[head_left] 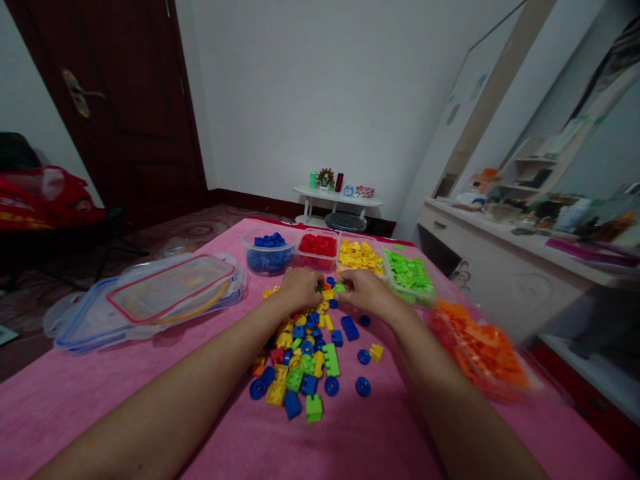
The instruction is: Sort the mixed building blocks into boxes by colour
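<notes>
Both arms reach straight out over the pink cloth (125,387), and they come close together at the far end. The left hand (300,288) lies with its back up. Its fingers are bent and tucked under, and they point to the right. The right hand (367,293) is bent the same way, with its fingers pointing to the left. The two hands nearly meet.

Between the fingertips sits a small green brick (340,288), with a yellow brick (327,293) just beside it. The right hand's fingertips are at the green brick. The fingers are mostly hidden, so I cannot tell if either hand has a real hold of a brick or just touches it.

The hands sit at the far edge of the pile of bricks (305,360). The pile lies on the cloth between the two arms, with blue, yellow, green and red pieces all mixed up. A few blue round pieces lie a little apart on the right side.

Behind the hands stands a row of clear tubs. The blue tub (269,257) is on the left, then the red tub (317,248), the yellow tub (359,257) and the green tub (409,273). The orange tub (475,347) is nearer, beside the right arm. A stack of lids (170,293) lies well off to the left.
</notes>
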A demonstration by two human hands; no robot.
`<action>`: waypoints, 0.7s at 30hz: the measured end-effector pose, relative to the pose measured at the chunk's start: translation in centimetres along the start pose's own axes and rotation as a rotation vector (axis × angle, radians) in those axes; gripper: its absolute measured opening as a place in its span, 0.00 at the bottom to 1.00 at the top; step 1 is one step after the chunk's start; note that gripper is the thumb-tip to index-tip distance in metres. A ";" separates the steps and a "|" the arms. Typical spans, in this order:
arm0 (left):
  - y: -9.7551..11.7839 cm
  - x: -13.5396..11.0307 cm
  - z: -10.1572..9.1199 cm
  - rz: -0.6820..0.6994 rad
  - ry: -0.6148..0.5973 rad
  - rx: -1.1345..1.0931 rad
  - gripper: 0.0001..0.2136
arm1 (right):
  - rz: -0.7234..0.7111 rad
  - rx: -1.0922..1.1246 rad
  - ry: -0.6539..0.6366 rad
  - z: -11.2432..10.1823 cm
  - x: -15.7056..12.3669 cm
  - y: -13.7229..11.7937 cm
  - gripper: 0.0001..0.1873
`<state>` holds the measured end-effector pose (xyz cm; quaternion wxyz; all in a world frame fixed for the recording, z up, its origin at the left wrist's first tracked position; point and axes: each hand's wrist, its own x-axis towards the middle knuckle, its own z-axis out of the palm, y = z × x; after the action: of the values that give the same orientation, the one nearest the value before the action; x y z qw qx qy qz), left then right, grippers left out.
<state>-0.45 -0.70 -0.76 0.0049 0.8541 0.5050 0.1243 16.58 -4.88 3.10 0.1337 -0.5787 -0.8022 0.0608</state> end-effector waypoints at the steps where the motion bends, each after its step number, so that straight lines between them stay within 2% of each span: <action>1: 0.0 0.0 0.0 -0.001 -0.003 -0.006 0.15 | 0.002 0.001 0.000 0.0 0.0 0.0 0.06; 8: 0.3 -0.2 -0.4 -0.031 -0.007 -0.024 0.13 | -0.001 0.017 0.048 0.6 0.2 0.1 0.04; 21: 0.6 -0.5 -0.1 -0.039 0.053 -0.044 0.12 | 0.014 0.317 0.113 2.1 0.7 0.8 0.06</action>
<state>-0.19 -1.43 -0.66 0.0127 0.8401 0.5187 0.1581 16.50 -3.82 1.03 0.2677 -0.5586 -0.7696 0.1550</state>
